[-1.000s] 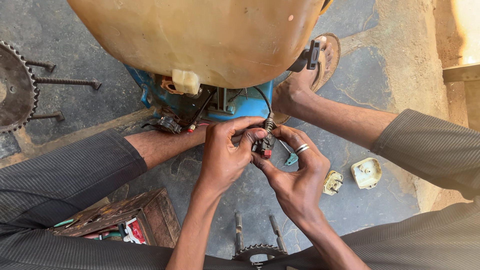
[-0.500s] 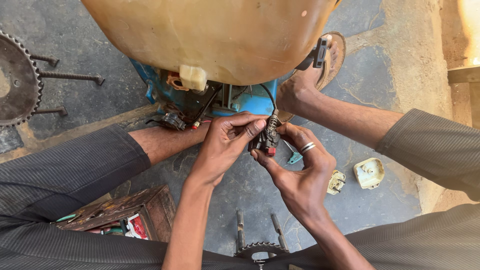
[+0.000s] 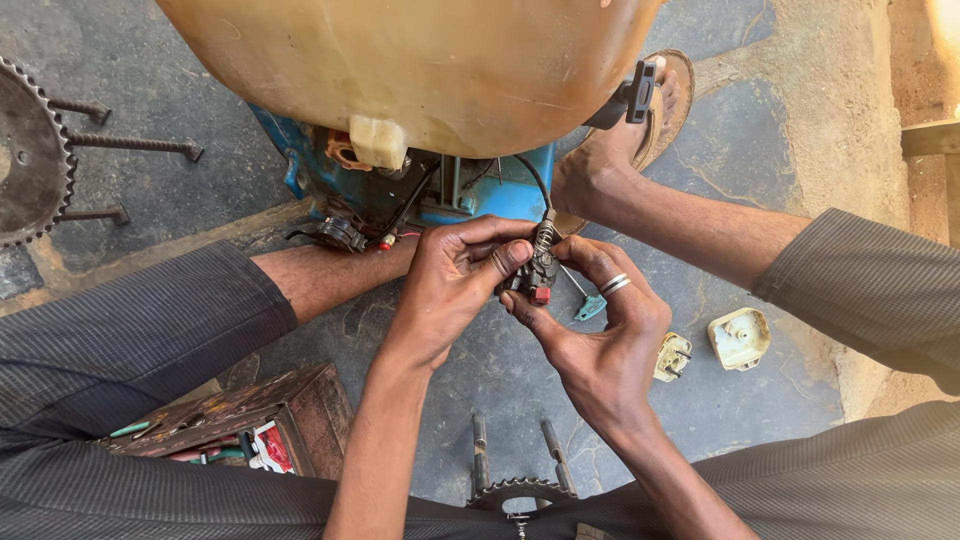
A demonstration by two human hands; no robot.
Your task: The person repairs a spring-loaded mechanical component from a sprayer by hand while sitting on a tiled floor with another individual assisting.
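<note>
Pinching a small black part [image 3: 541,272] with a red tip between both hands, just below the blue engine block [image 3: 500,195] under the tan tank [image 3: 420,60]. Left hand [image 3: 455,280] closing thumb and forefinger on the part's left side; right hand [image 3: 600,335], ringed, cupping and clamping it from below and the right. Hands pressing together, fingertips touching across the part. Holding the part almost exactly where it sat a second ago, with only the grip tightening slightly and the view drifting; working in place, then, rather than carrying anything away. Trailing upward from the part, a sprung black cable [image 3: 540,205] running into the block.

Lying on the stone floor [image 3: 760,120] right of the hands: two pale cream square casings [image 3: 739,338], near each other, markings too small to tell. Resting just beside the right hand, a teal-handled tool [image 3: 588,306]. Standing at lower left, a rusty brown box [image 3: 250,415] holding red and green oddments.
</note>
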